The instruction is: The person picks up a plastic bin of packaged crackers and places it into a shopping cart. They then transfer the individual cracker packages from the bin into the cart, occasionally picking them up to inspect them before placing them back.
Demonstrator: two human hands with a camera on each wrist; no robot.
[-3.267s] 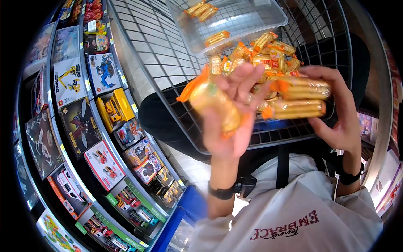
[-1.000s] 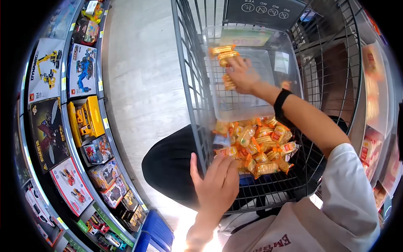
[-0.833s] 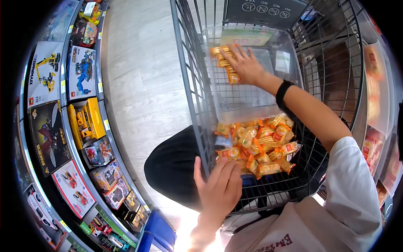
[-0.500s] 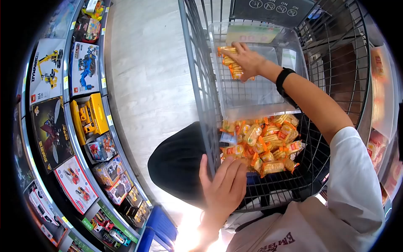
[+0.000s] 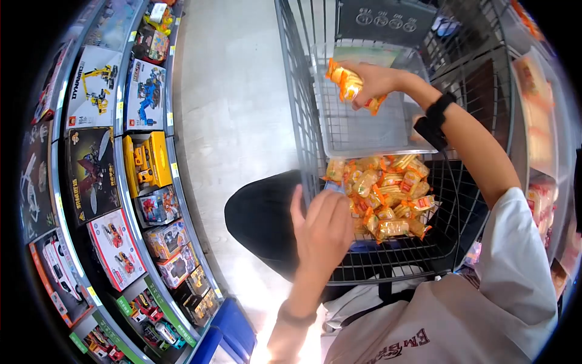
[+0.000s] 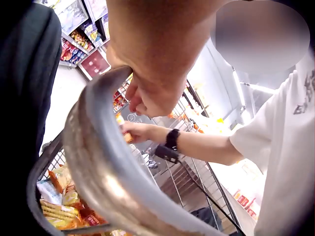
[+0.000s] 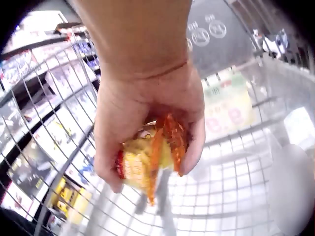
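In the head view my right hand grips a few cracker packs in clear and orange wrapping, above the clear plastic bin. Seen from the right wrist, thumb and fingers close round the packs from both sides, with the bin's bare floor below. My left hand holds the near left part of the cart's rim, thumb on the outer side and fingers on the inner. A pile of similar cracker packs lies in the cart just in front of the bin.
The wire shopping cart surrounds bin and pile. On the left, shelves carry boxed toys, with pale floor between. Clear bins of packaged food stand along the right. A dark-clothed knee is beside the cart.
Earlier both hands held packs over the pile. Since then my right hand reached into the bin, spread over the packs there, and lifted them together. My left hand stays at the cart's rim.
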